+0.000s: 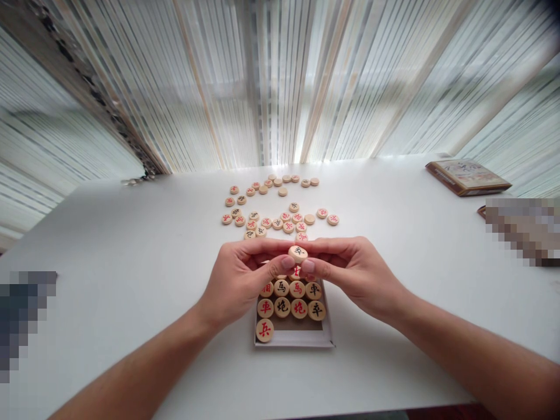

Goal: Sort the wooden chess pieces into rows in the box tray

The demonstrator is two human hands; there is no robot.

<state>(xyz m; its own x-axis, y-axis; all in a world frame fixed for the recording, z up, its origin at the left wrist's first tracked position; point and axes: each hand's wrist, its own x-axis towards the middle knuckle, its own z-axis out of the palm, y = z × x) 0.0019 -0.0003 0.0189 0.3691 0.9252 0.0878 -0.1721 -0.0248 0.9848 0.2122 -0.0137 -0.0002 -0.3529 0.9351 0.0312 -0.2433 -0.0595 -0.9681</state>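
Note:
Between the fingertips of both hands is a round wooden Chinese chess piece (298, 253) with a black character on its face. My left hand (245, 268) pinches it from the left, and my right hand (345, 262) pinches its right side. Directly below lies a shallow white box (301, 338) with rows of red and black pieces in it. A red-marked piece (265, 330) sits alone in the box's nearest row, at the left. My hands cover the far part of the box.
Many loose pieces (287, 227) are scattered beyond my hands on the white table (144, 245), some without visible characters. A flat box with a picture lid (468, 176) lies at the far right. Striped curtains (280, 81) hang behind the table.

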